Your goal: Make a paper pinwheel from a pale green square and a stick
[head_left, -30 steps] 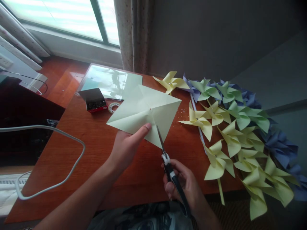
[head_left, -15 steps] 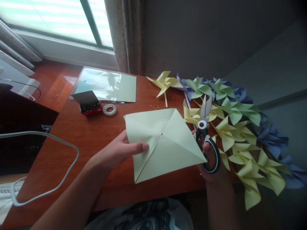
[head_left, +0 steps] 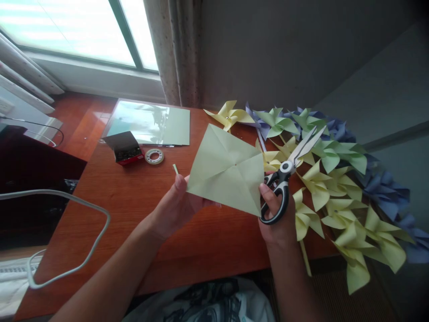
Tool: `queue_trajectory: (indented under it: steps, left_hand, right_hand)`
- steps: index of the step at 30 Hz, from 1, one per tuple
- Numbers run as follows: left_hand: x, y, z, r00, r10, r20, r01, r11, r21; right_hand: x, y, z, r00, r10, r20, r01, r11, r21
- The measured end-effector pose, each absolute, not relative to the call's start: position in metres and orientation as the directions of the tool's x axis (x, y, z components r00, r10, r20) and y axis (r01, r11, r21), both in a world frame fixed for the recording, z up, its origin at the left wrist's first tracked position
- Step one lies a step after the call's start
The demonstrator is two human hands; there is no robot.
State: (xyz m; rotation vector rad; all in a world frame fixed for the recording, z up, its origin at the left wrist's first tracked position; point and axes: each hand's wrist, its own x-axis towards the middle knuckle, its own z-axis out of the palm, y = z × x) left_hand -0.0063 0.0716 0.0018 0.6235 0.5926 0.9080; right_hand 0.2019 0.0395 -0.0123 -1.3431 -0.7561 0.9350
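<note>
A pale green square of paper [head_left: 228, 172] with diagonal creases and a small mark at its centre is held up above the desk. My right hand [head_left: 276, 219] has the black-and-white scissors [head_left: 286, 172] looped on it, blades slightly apart and pointing away to the right. Its thumb presses the paper's right edge. My left hand [head_left: 177, 203] is beside the paper's left corner, fingers partly hidden below it. A narrow pale green strip [head_left: 175, 169] sticks up past the left thumb, its lower part hidden by the hand.
Yellow, green and purple paper pinwheels [head_left: 338, 188] crowd the desk's right side. At the back left lie a plastic sleeve with paper [head_left: 177, 126], an open small box [head_left: 125, 150] and a tape roll [head_left: 154, 156]. A white cable [head_left: 97, 205] crosses the left edge of the desk [head_left: 117, 255].
The paper square has turned and shifted up, and my left thumb has come off its face. The scissors have moved slightly left and tilted to the right. The narrow strip shows more.
</note>
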Motion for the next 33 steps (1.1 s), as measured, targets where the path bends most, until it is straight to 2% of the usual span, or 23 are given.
queue_trajectory:
  steps: [2,5,11,18,23,26,29,33]
  left_hand:
    - [-0.001,0.070,-0.002,0.496,0.850,-0.177,-0.541,0.462,0.703]
    - [0.003,0.068,-0.005,0.467,0.857,-0.216,-0.529,0.467,0.709]
    - [0.006,0.069,-0.004,0.379,0.850,-0.366,-0.330,0.494,0.805]
    - [0.009,0.068,-0.005,0.283,0.874,-0.396,-0.365,0.480,0.798]
    - [0.006,0.070,-0.005,0.201,0.910,-0.363,-0.428,0.415,0.803]
    - [0.004,0.072,-0.003,0.163,0.921,-0.354,-0.474,0.388,0.791]
    - [0.003,0.072,-0.001,0.132,0.927,-0.351,-0.517,0.366,0.774]
    - [0.003,0.072,-0.001,0.104,0.940,-0.326,-0.553,0.327,0.766]
  right_hand:
    - [0.194,0.045,-0.013,0.496,0.867,-0.039,-0.090,0.007,-0.996]
    - [0.185,0.048,-0.010,0.524,0.852,-0.019,-0.079,0.026,-0.996]
    - [0.176,0.046,-0.005,0.532,0.845,0.056,0.053,0.032,-0.998]
    - [0.173,0.044,-0.003,0.439,0.898,0.009,-0.047,0.033,-0.998]
    - [0.183,0.025,-0.002,0.268,0.963,-0.024,-0.157,0.019,-0.987]
    - [0.195,0.006,0.001,0.093,0.979,-0.180,-0.234,-0.155,-0.960]
    - [0.208,-0.013,0.004,-0.062,0.939,-0.338,-0.241,-0.343,-0.908]
    - [0.221,-0.030,0.004,-0.195,0.893,-0.406,-0.237,-0.445,-0.864]
